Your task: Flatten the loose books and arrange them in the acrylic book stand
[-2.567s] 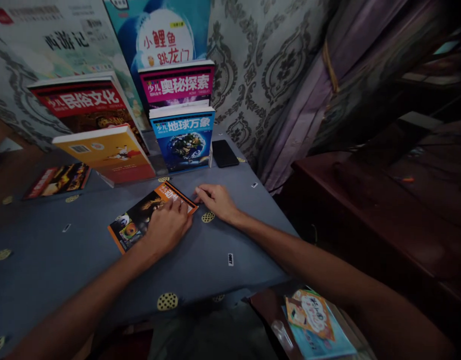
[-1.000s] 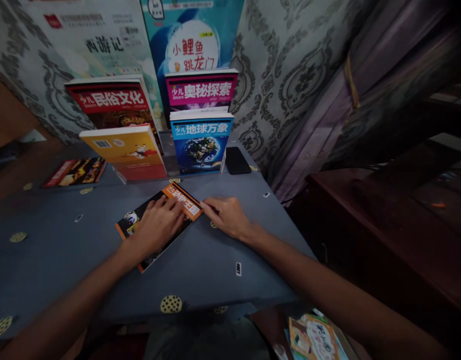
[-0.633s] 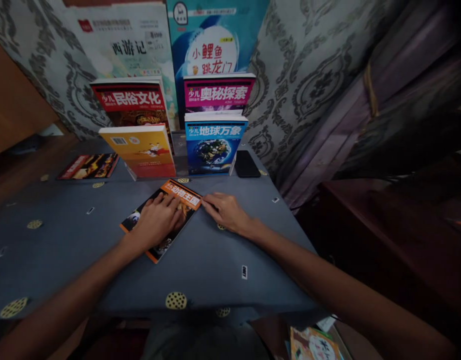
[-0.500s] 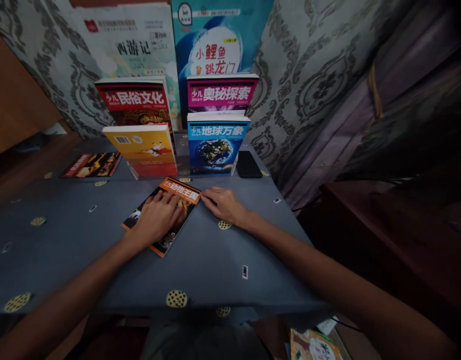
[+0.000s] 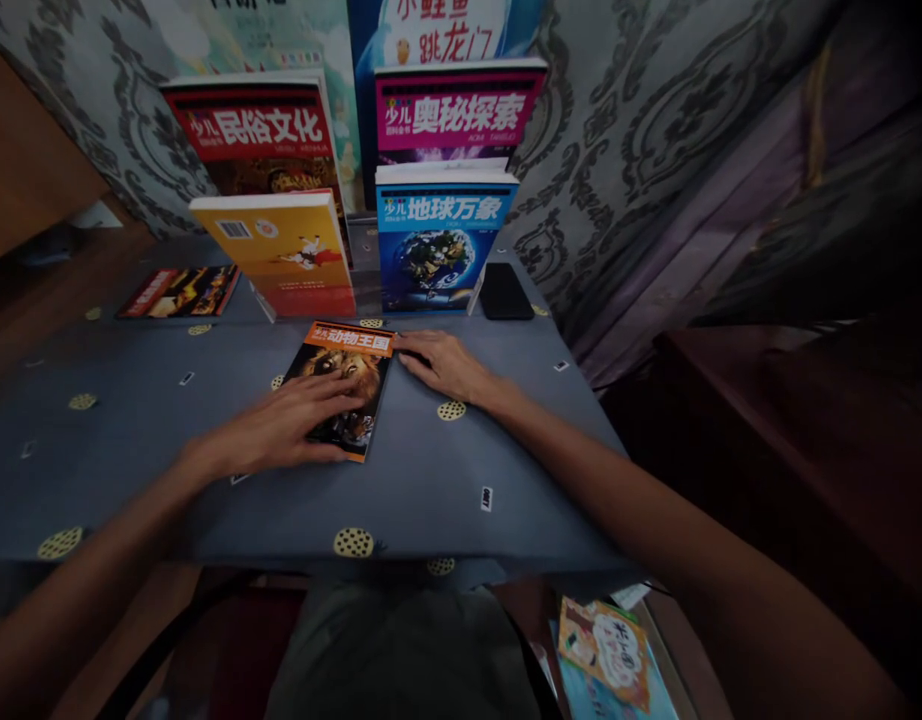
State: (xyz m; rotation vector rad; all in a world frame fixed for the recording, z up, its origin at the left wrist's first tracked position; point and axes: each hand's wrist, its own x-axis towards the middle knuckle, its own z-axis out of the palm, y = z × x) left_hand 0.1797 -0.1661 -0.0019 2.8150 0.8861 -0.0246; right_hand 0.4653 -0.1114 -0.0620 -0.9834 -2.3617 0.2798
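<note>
Blue tablecloth (image 5: 423, 470), two hands (image 5: 288, 420) apparently against one book (image 5: 356, 358)

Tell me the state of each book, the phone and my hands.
Left hand: spread on the animal book
Right hand: at that book's corner, grip unclear
Animal book: flat, closed
Leftmost red book: flat, cover up
Other red book: standing, partly hidden
Yellow book: standing, back cover out
Globe book: standing, front cover out
Magenta book: standing, partly hidden
Phone: flat, no lit screen
Back books: upright, tops cut off
Lower books: overlapping
</note>
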